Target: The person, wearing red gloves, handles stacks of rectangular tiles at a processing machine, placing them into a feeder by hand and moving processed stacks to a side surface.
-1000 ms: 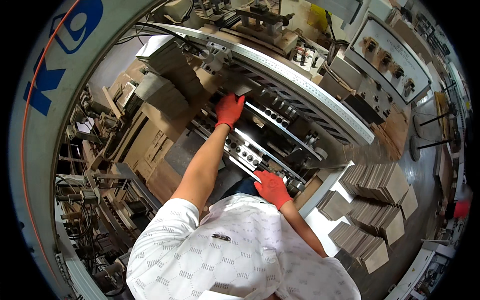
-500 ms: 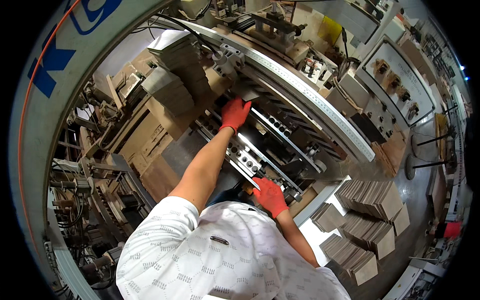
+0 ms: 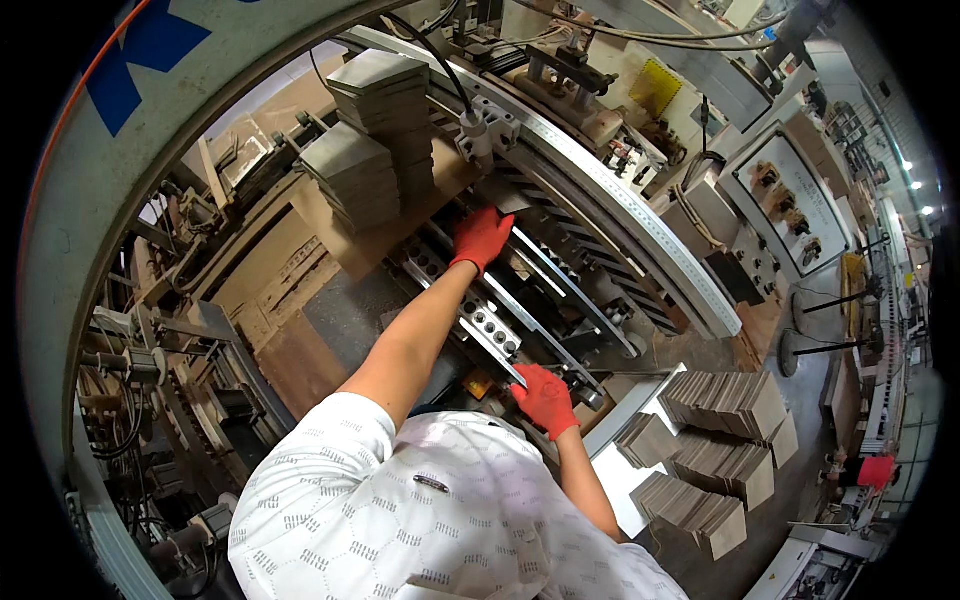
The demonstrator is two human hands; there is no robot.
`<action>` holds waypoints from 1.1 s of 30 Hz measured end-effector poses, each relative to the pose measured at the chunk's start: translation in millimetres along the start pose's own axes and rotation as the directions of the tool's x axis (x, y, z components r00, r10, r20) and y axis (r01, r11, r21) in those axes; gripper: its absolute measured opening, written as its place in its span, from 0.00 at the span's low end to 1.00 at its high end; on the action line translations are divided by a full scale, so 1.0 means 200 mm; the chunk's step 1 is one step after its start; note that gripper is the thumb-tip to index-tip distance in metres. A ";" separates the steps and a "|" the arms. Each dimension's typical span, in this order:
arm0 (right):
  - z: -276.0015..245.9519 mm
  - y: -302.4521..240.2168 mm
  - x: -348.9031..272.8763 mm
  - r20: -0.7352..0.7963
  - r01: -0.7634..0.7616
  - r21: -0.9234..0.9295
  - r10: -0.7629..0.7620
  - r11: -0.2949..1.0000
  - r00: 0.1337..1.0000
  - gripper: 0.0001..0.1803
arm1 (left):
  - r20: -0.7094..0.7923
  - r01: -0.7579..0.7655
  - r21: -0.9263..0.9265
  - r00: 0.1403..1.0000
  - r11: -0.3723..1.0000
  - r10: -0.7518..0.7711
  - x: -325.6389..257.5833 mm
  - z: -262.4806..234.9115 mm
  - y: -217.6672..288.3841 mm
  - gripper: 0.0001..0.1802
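Observation:
My left hand (image 3: 484,240), in a red glove, reaches across the machine's metal rails. Its thumb sticks out beside a grey flat panel (image 3: 506,196); the other fingers are mostly hidden, so whether it grips the panel is unclear. Closer to my body, my right hand (image 3: 547,398), gloved in red too, has its fingers curled at the near end of a metal rail (image 3: 488,348). Alongside that rail runs a bar with a row of dark round fittings (image 3: 490,328).
Grey-brown boards (image 3: 350,180) are piled beyond my left arm. At the right, several rows of upright boards (image 3: 725,400) stand by a white surface. A curved ruled beam (image 3: 620,180) spans the far side, and a control panel (image 3: 785,198) stands farther right.
The whole view has shifted slightly. Both hands keep about the same places on the machine, the left one by the grey panel and the right one at the rail end.

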State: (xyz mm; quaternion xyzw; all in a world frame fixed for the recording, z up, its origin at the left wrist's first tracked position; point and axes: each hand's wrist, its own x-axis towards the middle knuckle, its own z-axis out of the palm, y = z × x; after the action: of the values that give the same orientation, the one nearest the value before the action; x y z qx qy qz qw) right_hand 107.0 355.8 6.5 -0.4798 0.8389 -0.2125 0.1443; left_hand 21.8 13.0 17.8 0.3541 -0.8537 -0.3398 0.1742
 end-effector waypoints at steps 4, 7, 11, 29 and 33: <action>0.02 0.00 0.00 0.009 -0.055 -0.047 0.056 0.997 0.998 0.22 | 0.064 0.010 0.018 0.998 1.000 -0.011 0.00 0.00 0.00 0.27; 0.01 -0.02 -0.01 -0.061 -0.046 -0.072 0.042 0.996 0.997 0.22 | 0.066 -0.009 0.024 0.998 1.000 0.007 -0.01 0.01 0.01 0.29; -0.03 -0.06 0.00 -0.016 -0.104 -0.007 0.104 0.995 0.994 0.21 | 0.069 0.011 -0.035 0.998 0.999 -0.008 -0.02 0.00 0.01 0.28; -0.04 -0.07 0.01 -0.047 -0.091 -0.016 0.091 0.996 0.995 0.20 | 0.069 0.007 0.042 0.998 0.999 -0.010 -0.03 -0.03 0.04 0.26; -0.01 -0.04 0.00 -0.092 -0.051 -0.019 0.049 0.998 0.995 0.20 | 0.055 -0.022 0.057 0.998 0.998 0.018 -0.02 -0.01 0.01 0.26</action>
State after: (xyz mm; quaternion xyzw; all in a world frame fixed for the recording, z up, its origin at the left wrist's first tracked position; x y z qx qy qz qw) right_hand 112.6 353.4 11.2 -0.4498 0.8587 -0.2214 0.1060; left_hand 24.4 15.5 20.2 0.3411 -0.8709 -0.3230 0.1443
